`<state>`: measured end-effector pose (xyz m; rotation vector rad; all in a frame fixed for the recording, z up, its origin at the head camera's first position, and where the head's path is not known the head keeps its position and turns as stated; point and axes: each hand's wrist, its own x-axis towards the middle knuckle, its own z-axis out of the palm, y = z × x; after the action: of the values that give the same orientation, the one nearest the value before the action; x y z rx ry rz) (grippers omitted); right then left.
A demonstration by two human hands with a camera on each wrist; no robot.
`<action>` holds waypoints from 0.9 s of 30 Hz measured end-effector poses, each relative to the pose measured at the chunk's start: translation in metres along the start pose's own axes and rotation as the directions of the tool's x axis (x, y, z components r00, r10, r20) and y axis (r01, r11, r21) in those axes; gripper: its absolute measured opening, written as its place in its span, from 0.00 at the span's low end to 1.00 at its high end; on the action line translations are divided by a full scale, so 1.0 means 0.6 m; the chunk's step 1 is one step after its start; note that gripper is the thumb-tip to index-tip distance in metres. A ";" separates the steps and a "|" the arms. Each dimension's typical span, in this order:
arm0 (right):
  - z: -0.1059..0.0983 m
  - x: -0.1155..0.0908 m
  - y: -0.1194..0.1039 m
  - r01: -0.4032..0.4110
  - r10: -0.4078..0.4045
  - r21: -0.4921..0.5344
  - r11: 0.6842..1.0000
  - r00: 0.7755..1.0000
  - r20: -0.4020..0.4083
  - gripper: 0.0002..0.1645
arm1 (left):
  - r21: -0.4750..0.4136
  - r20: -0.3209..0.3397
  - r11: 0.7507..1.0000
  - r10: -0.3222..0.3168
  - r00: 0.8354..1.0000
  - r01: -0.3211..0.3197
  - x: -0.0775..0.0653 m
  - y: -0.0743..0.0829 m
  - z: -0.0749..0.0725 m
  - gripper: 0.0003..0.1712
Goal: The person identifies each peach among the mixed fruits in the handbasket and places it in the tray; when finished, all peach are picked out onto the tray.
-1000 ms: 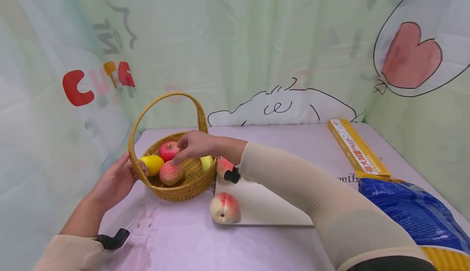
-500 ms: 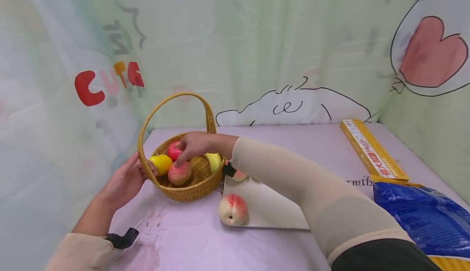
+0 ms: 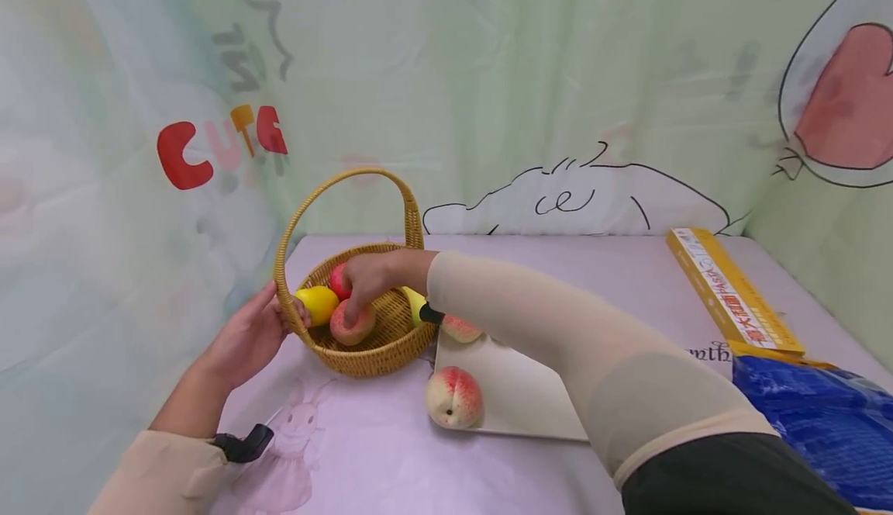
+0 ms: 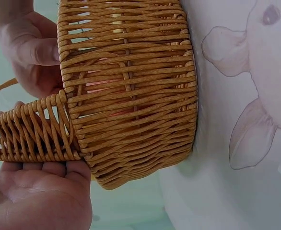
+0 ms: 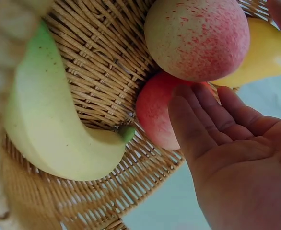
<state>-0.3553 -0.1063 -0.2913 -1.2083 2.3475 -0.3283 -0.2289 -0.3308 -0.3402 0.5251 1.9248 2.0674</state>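
My left hand (image 3: 247, 340) holds the handle of a wicker basket (image 3: 370, 364) on its near left side; in the left wrist view its fingers (image 4: 49, 168) curl round the handle's base. My right hand (image 3: 377, 274) reaches down inside the basket from the right. A peach (image 5: 193, 38) lies under its thumb, and a red apple (image 5: 152, 112) is close by its loosely bent fingers (image 5: 188, 124). A yellow, mango-like fruit (image 3: 319, 304) sits at the basket's left. Along the other side lies a pale yellow-green banana (image 5: 59, 120). Contact between right fingertips and apple cannot be judged.
A white board (image 3: 516, 395) lies right of the basket, partly under my right sleeve. One peach (image 3: 453, 399) rests at its near left corner, another peach (image 3: 462, 329) farther back. At the right are a yellow pasta box (image 3: 736, 290) and a blue packet (image 3: 809, 414).
The head view has swung left, so everything shifts right in the picture. My right hand has dropped lower, its thumb farther down over the peach. The left hand stays on the handle.
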 end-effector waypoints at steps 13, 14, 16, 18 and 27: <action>0.000 0.027 -0.017 -0.044 0.048 -0.048 0.998 0.995 0.083 0.29 | 0.008 -0.046 1.000 0.001 0.999 -0.001 0.006 0.006 0.003 0.24; 0.001 0.027 -0.018 -0.052 0.057 -0.052 0.997 0.994 0.092 0.31 | 0.008 -0.050 1.000 0.001 0.999 0.000 0.006 0.005 0.003 0.24; 0.004 0.028 -0.018 -0.065 0.074 -0.077 0.995 0.991 0.115 0.34 | 0.001 -0.056 1.000 -0.007 0.998 0.007 0.006 0.004 0.003 0.24; 0.007 0.029 -0.019 -0.068 0.082 -0.101 0.993 0.987 0.135 0.36 | -0.004 -0.057 1.000 -0.011 0.998 0.011 0.004 0.003 0.003 0.23; 0.017 0.029 -0.019 -0.011 0.024 -0.178 0.984 0.997 0.074 0.31 | 0.015 -0.049 1.000 0.010 0.999 -0.009 0.003 -0.001 0.002 0.29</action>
<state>-0.3509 -0.1271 -0.3005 -1.2567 2.3603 -0.0666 -0.2301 -0.3291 -0.3408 0.4916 1.9696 2.0926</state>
